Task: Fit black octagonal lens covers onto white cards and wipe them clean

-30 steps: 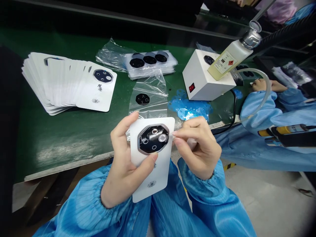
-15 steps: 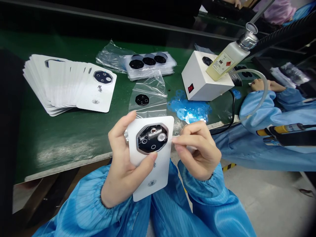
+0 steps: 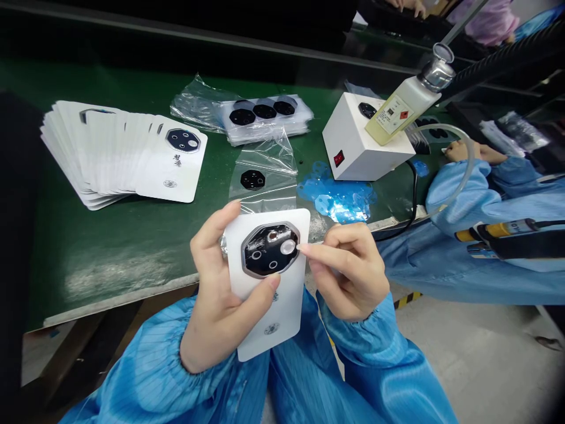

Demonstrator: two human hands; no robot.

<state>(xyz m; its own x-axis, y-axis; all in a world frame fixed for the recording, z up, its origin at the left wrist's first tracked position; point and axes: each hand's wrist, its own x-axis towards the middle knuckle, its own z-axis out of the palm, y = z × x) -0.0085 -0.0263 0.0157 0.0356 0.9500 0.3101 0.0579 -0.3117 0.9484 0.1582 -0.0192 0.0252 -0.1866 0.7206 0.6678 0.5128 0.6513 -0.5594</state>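
Observation:
A white phone-back-shaped panel (image 3: 289,306) with rounded corners is held upright, slightly tilted, in my left hand (image 3: 216,294). The left thumb presses on its face just under a black octagonal camera plate (image 3: 265,247), and the fingers wrap behind its left edge. The plate has a grey rim, several round rings and glossy reflections. My right hand (image 3: 351,271) reaches in from the right, its index fingertip touching the plate's right edge beside a pale round spot. The right thumb lies below the index finger, and the other fingers are curled; nothing shows between them.
Fanned white panels (image 3: 110,153) lie at left. Behind my hands are a plastic sheet with a black octagon (image 3: 252,179) and stacked black-octagon sheets (image 3: 265,121). Blue film scraps (image 3: 339,197) lie near a white box (image 3: 366,147) bearing a bottle (image 3: 397,112). A co-worker's sleeve (image 3: 459,182) is at right.
My right index finger has shifted left, from the panel's right edge onto the rim of the black plate. My left hand keeps its hold on the panel. The view has shifted slightly.

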